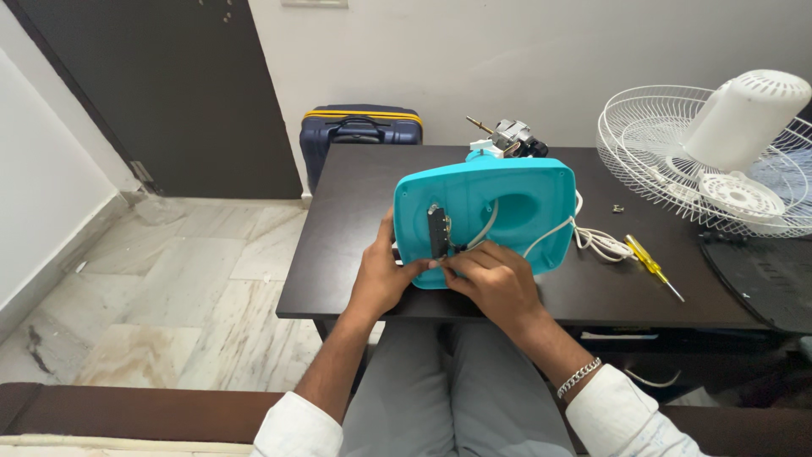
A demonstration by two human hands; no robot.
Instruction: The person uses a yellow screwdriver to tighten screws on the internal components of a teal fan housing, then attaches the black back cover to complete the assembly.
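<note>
A turquoise plastic fan base [516, 203] stands tilted on its edge on the dark table [355, 279], its underside facing me. A small dark switch block [437, 231] sits on that underside with wires running from it. My left hand [381, 275] grips the base's lower left edge. My right hand [491, 278] pinches the wires just below the block. A white power cord [592, 241] trails from the base to the right. The fan's motor and shaft [507, 135] stick up behind the base.
A yellow-handled screwdriver [650, 264] lies right of the cord, a small screw [617, 207] beyond it. White wire fan guard [651, 169] and white motor cover [744, 114] sit far right. A navy suitcase [359, 135] stands behind the table by a dark door [169, 93].
</note>
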